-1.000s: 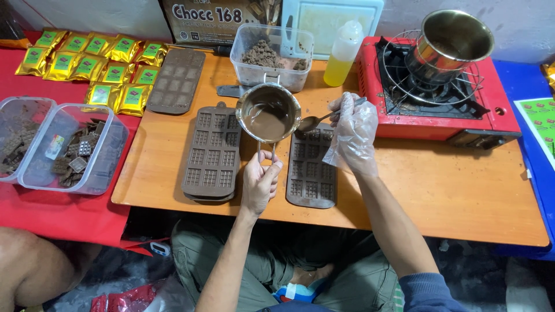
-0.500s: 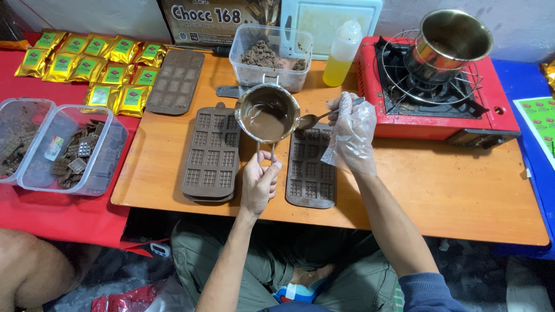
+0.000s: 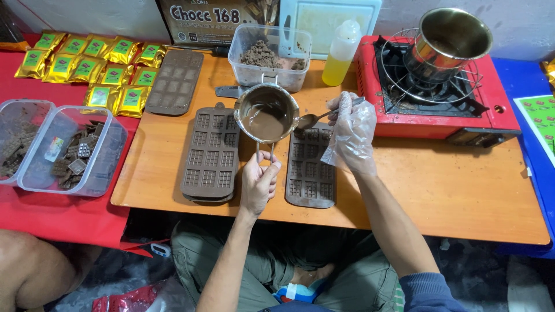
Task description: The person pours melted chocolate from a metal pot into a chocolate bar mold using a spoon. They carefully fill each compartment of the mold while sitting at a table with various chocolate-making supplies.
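Left hand [image 3: 259, 184] grips the chocolate-filled pan [image 3: 266, 113] by its handle, while the gloved right hand [image 3: 354, 134] holds a spoon [image 3: 315, 119] beside its rim.

Wooden table [image 3: 451, 190] carries moulds [image 3: 211, 153] (brown), stove [image 3: 439, 98].

Left hand [image 3: 258, 184] holds a small pan of melted chocolate [image 3: 266, 113] by its handle; gloved right hand [image 3: 351, 132] holds a spoon [image 3: 312, 119] above a brown silicone mould [image 3: 310, 167].

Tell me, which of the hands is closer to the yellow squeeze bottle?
Right. The right hand, in a clear plastic glove, holds a metal spoon just below the yellow squeeze bottle. The left hand grips the small metal pot's handle, farther down and leftward.
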